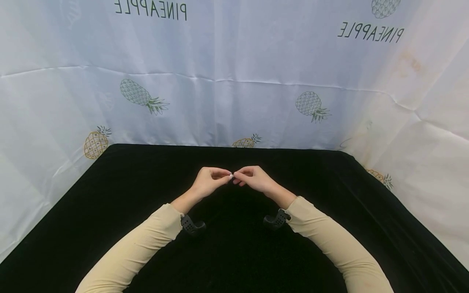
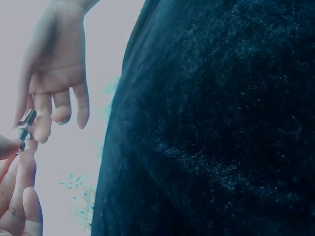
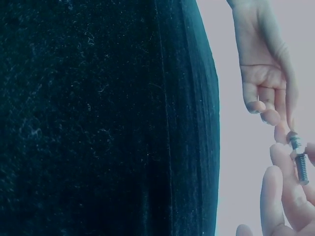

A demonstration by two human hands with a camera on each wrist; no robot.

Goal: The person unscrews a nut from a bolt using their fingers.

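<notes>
Above the black cloth, both hands meet fingertip to fingertip around a small metal bolt [image 3: 302, 172]. My left hand [image 1: 209, 181] pinches the bolt's head end between thumb and forefinger. My right hand [image 1: 257, 179] has thumb and forefinger at a nut [image 3: 299, 151] partway along the shank and appears to pinch it. Past the nut, the threaded end sticks out, seen in the right wrist view. In the head view the fingers hide most of the bolt, leaving only a pale bit showing. The right hand's other fingers hang loosely bent in the left wrist view.
A black cloth [image 1: 234, 252] covers the table beneath the hands. White curtains [image 1: 220, 110] printed with pineapples stand behind it and along both sides. Each wrist wears a dark strapped device below the cream sleeves [image 1: 146, 238].
</notes>
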